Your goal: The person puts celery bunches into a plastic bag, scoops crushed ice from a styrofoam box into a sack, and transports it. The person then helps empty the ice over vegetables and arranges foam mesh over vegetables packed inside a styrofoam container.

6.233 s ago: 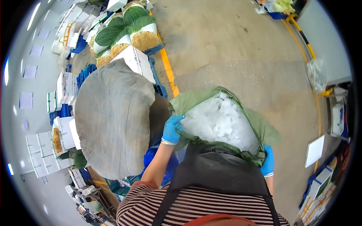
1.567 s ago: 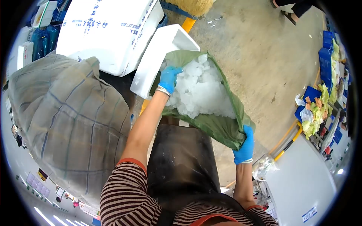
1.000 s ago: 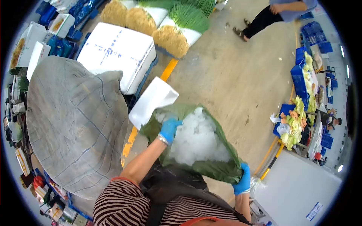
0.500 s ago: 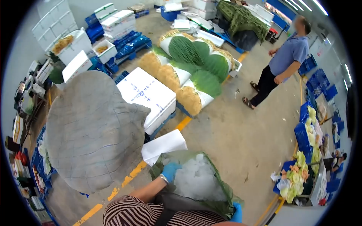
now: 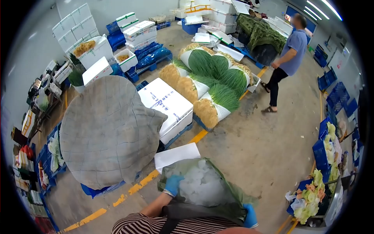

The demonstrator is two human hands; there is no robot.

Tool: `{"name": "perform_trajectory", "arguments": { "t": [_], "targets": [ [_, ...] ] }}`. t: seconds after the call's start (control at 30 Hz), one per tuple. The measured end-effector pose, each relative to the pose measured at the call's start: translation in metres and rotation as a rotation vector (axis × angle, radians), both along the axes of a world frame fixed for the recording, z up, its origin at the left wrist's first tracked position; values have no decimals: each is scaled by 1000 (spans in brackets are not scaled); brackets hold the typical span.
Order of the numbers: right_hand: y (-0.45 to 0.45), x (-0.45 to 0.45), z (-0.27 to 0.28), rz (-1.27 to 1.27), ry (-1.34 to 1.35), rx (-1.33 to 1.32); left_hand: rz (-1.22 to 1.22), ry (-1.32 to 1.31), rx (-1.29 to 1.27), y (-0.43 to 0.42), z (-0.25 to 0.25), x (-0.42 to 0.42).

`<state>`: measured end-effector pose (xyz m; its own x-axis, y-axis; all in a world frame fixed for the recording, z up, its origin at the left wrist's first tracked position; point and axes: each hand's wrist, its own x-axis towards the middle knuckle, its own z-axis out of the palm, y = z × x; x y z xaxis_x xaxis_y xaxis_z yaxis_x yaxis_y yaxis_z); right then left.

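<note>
A dark green plastic bag [image 5: 230, 191], its mouth wide, stands right in front of me. White crushed ice [image 5: 202, 184] fills it. My left hand [image 5: 172, 185], in a blue glove, is closed on the bag's left rim, with its fingertips beside the ice. At the lower right, my right hand [image 5: 249, 215], also gloved in blue, grips the bag's right edge; the folds partly hide its fingers. A white foam lid or panel [image 5: 177, 155] lies just beyond the bag.
A large grey quilted cover [image 5: 111, 132] stands to the left beside a white foam box [image 5: 165, 111]. Bundles of green stalks with pale roots [image 5: 212, 84] lie ahead. A person [image 5: 286, 58] walks at the upper right. Blue crates with leaf trimmings [image 5: 309, 195] line the right.
My left hand has shifted slightly left and down, off the ice to the bag's rim. The person at the upper right has stepped farther away and turned. My view has shifted a little.
</note>
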<state>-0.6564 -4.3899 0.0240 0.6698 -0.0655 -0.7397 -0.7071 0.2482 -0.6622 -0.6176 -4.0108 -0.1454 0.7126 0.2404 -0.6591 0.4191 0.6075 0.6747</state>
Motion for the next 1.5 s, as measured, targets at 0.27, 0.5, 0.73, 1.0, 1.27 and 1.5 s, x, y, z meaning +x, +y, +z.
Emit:
{"name": "perform_trajectory", "arguments": {
  "t": [0.27,0.5,0.73,1.0,1.27,1.5],
  "targets": [
    [12,10,18,-77,-28,96,-48,20,32,9,7,4],
    [19,13,40,-114,-49,133,23,-42,30,-3,30,21],
    [-5,3,9,10,-275,-48,7,-84,41,-17,24,31],
    [-12,11,3,30,-132,-48,-110,54,109,-24,12,13],
    [-31,-22,-43,219,-195,-132,-243,-106,472,0,-76,-37],
    [51,-37,27,24,21,31,-8,63,78,16,11,-60]
  ]
}}
